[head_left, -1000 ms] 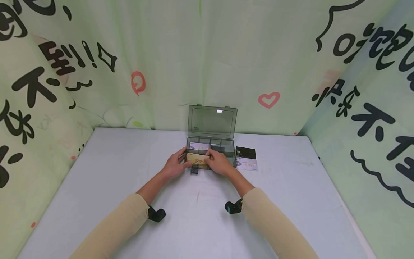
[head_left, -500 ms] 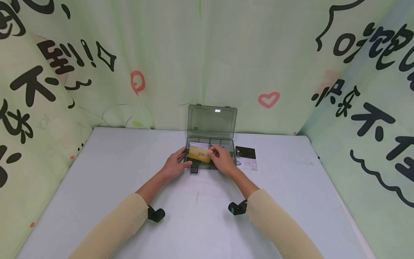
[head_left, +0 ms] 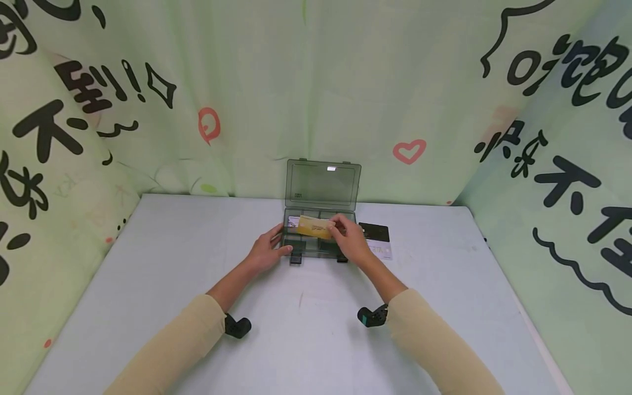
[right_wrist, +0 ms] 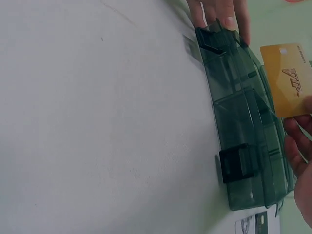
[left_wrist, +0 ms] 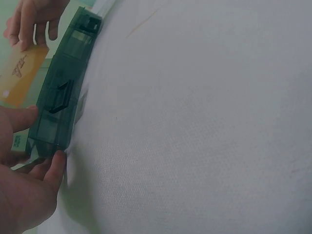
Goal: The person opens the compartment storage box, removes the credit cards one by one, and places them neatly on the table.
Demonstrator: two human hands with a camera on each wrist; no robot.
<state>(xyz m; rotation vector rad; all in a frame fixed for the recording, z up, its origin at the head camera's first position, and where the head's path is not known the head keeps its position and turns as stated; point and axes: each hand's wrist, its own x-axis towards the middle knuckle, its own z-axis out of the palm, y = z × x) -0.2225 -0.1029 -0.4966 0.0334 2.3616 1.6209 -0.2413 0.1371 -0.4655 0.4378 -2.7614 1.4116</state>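
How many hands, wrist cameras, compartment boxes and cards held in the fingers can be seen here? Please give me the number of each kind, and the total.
Hands: 2 (left hand, right hand)
Wrist cameras: 2 (left wrist camera, right wrist camera)
Compartment boxes: 1 (green-tinted box)
Held cards: 1 (gold VIP card)
Total: 6

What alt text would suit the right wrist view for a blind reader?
A yellow VIP card is in the grip of the right hand, over a see-through green box with dividers, on a white table. The left hand holds the box's far end.
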